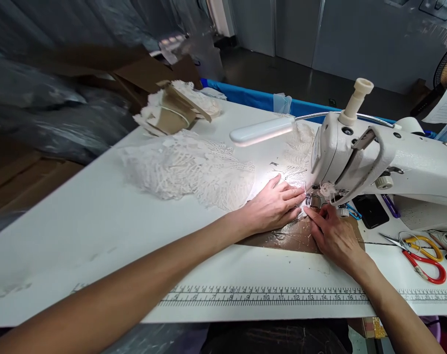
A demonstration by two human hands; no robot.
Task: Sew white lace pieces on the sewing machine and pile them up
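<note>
White lace fabric point(223, 172) lies bunched on the table and runs under the needle area of a white sewing machine point(356, 152). My left hand point(277, 204) rests flat on the lace just left of the presser foot point(312, 200), its fingers stretched out. Close to the foot's front right side is my right hand point(332, 231). Its thumb and index finger come together at the lace edge, and the other fingers curl partly out of sight beneath the machine head. A lamp point(262, 132) lights the spot.
Scissors with red and yellow handles point(424, 258) lie at the right, near a dark phone point(371, 211). A printed ruler point(267, 296) follows the table's front edge. Cardboard pieces with lace point(175, 110) sit at the back left, beside plastic-wrapped bundles point(57, 118).
</note>
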